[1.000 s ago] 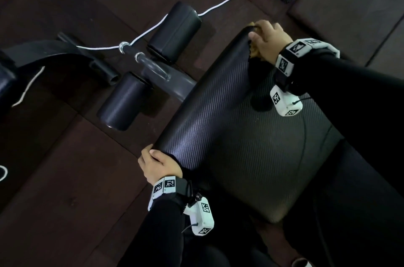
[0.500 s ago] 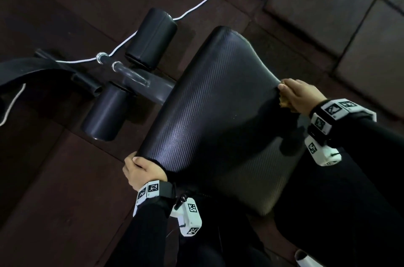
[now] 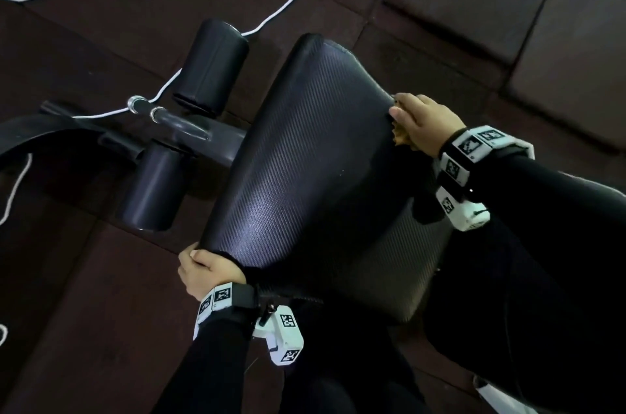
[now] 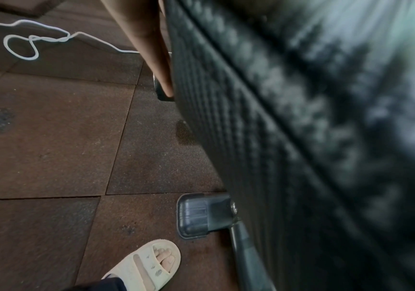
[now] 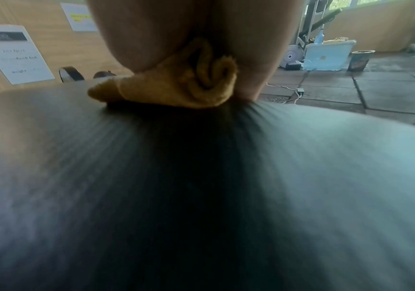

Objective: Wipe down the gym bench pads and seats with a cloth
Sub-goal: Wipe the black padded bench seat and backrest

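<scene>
Black textured bench pad (image 3: 305,159) on a dark frame above brown rubber floor tiles (image 3: 101,312). Mustard-yellow cloth (image 5: 176,86) bunched on the pad's right edge, gripped under the curled fingers of the right hand (image 3: 423,124). Left hand (image 3: 206,269) curled around the pad's near left corner. Foam rollers (image 3: 211,66) and white cord (image 3: 288,3) beyond.

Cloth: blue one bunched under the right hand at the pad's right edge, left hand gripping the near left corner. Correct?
Not quite: the cloth is mustard yellow, not blue, as the right wrist view shows. The rest holds: the right hand presses it at the bench pad's right edge, and the left hand grips the near left corner.
</scene>
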Motion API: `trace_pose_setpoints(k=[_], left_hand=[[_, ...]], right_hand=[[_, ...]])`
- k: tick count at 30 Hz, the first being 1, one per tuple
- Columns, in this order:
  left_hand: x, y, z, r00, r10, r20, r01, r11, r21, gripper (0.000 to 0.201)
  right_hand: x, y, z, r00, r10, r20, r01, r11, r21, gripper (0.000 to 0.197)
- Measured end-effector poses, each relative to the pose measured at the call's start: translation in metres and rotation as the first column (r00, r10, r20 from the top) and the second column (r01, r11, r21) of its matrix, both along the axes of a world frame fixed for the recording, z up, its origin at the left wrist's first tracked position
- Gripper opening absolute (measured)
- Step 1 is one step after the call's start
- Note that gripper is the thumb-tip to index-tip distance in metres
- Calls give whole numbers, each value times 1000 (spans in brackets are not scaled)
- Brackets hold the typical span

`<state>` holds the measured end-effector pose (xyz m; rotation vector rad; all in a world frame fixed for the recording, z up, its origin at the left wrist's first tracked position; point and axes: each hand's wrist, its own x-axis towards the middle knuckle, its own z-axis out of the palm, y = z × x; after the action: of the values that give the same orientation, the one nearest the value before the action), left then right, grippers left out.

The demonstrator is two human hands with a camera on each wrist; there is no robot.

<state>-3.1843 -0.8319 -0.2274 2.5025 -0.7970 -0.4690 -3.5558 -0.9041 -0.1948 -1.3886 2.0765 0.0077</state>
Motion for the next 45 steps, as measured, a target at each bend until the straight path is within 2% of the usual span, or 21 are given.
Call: trace_pose_setpoints(k=[6,12,17,22,29,33,38,45], left_hand=[[3,3,-1,1000,6,-10,-6,1000,17,40],[3,3,-1,1000,6,-7,-6,1000,20,39],[2,2,-1,1000,4,-5,-4,999,33,36],[2,1,-1,1000,-5,3,5,999,40,36],[4,-2,1,998,-56,11,54,990,127,37],[6,-2,4,994,-106,5,104,983,150,37],[17,1,1,981,-194,-20,195,969,152,39],[19,0,-1,979,-205,-26,206,966,158,40]], right_hand=[[-43,69,3,993,-113,-40,115,993,36,40],[-48,86,-1,954,-301,-18,301,953,40,42],[-31,102,-1,850,-527,15,527,850,-11,43],[18,154,-1,720,-688,93,690,723,5,49],[114,245,2,634,-707,313,718,689,100,59],[103,240,-3,649,-689,321,715,697,49,58],[79,216,-14,626,-713,316,748,664,15,59],[120,251,0,651,-690,316,727,686,-1,61]])
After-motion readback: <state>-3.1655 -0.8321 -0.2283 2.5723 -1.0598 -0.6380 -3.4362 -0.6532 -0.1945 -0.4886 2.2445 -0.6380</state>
